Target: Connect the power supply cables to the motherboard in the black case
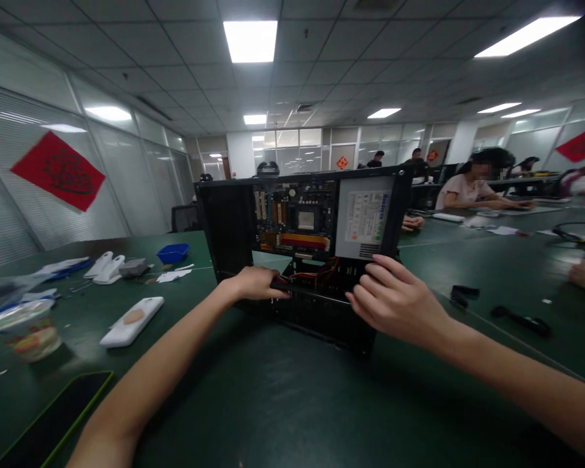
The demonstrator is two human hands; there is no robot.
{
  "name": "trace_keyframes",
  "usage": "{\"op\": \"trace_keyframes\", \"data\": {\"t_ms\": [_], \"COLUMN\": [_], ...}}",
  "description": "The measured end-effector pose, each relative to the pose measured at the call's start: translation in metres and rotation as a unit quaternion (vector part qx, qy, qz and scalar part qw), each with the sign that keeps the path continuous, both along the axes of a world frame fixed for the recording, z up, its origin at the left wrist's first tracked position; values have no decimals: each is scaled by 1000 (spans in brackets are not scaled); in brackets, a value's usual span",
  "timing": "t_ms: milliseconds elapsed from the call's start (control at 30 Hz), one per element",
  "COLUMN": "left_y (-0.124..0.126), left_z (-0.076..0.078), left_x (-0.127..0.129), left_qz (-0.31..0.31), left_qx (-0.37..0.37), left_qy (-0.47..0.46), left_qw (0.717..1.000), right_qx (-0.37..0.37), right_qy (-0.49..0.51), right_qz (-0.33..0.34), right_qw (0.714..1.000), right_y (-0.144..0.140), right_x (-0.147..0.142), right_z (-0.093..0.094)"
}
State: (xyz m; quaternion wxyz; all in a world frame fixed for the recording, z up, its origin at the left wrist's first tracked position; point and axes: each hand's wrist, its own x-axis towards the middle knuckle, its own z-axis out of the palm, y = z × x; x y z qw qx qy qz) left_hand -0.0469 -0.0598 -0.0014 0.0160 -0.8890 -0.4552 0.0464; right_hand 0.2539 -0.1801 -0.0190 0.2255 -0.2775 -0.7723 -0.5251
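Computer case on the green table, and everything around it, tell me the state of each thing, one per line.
Computer case: standing, side open, motherboard exposed.
Power supply: mounted inside the case.
Cables: loose bundle at the case bottom.
Left hand: fingers curled at the lower case edge.
Right hand: fingers resting on the case's lower right edge.
Phone: flat, screen dark.
Blue tray: upright; contents not visible.

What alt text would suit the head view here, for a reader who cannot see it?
Two bare hands reach into an open black computer case standing on a green table: the left hand and the right hand both rest at its lower front edge by a bundle of cables. The motherboard and power supply face the camera.
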Motion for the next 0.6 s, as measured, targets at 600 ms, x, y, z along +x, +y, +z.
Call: {"op": "trace_keyframes", "data": {"t_ms": [600], "left_y": [4], "left_z": [-2], "left_x": [49], "left_qz": [50], "left_qx": [13], "left_qy": [-3], "left_qw": [999], "right_qx": [-95], "right_qy": [15], "right_qz": [-24], "right_qw": [995], "right_y": [109], "right_x": [39], "right_z": [-37]}}
